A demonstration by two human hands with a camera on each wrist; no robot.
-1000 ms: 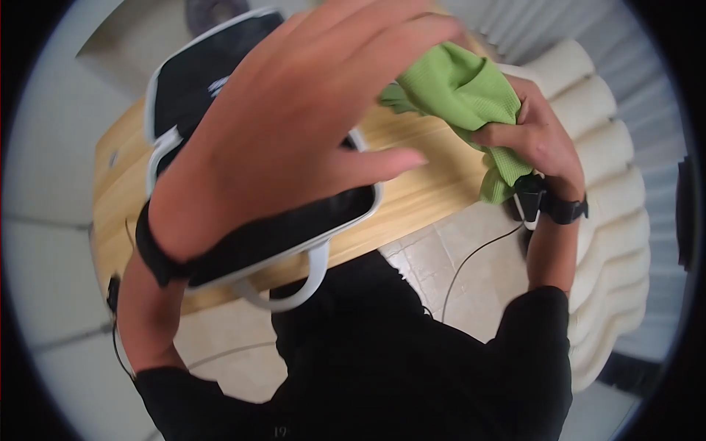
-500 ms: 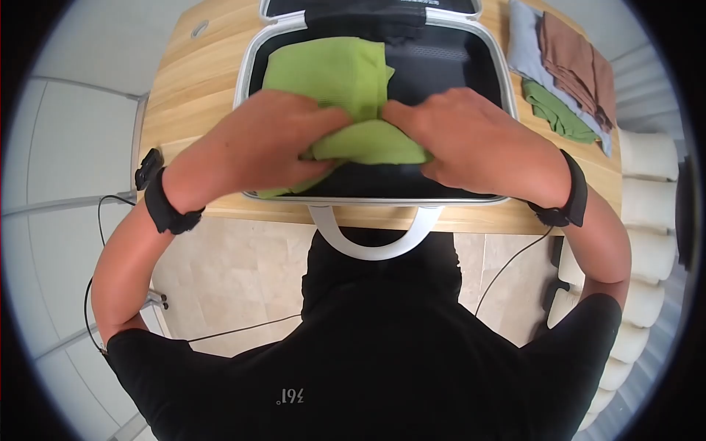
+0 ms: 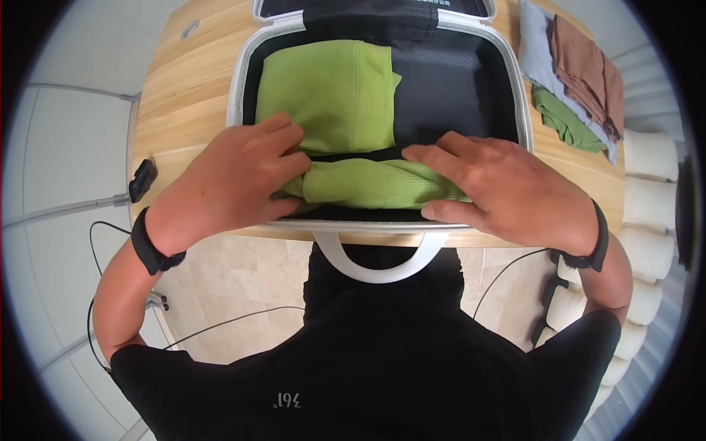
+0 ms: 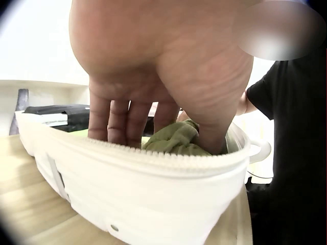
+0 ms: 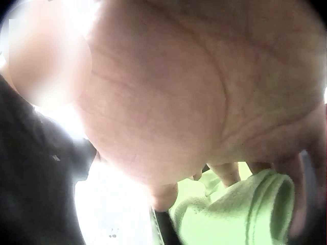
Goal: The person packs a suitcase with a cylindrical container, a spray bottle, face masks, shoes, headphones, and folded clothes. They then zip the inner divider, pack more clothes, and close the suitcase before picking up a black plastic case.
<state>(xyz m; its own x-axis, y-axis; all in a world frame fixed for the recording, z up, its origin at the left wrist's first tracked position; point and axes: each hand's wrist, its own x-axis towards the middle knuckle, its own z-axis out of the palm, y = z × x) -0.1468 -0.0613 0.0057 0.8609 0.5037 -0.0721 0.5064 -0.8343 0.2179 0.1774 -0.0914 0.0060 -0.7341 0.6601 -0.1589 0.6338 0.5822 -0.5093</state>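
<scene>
An open white-rimmed suitcase (image 3: 524, 110) with a black lining lies on the table. A folded green cloth (image 3: 323, 92) lies flat in its left part. Along the near wall is a second green cloth, a long rolled bundle (image 3: 375, 184) with a fine waffle texture. My left hand (image 3: 239, 176) holds the roll's left end; in the left wrist view its fingers (image 4: 117, 122) point down inside the rim and the thumb side meets the cloth. My right hand (image 3: 507, 184) grips the right end, fingers on the far side and thumb on the near side. Rounded folds show by the palm in the right wrist view.
Brown (image 3: 585, 66), grey (image 3: 540, 51) and green (image 3: 566, 121) folded cloths lie on the wooden table (image 3: 184, 88) right of the suitcase. A small black device (image 3: 142, 180) sits at the left edge. The suitcase's white handle (image 3: 382, 275) extends past the near table edge.
The right hand carried a green cloth in from the right side. Both hands then met at it inside the suitcase, and have since spread apart and come nearer the body with the cloth now rolled.
</scene>
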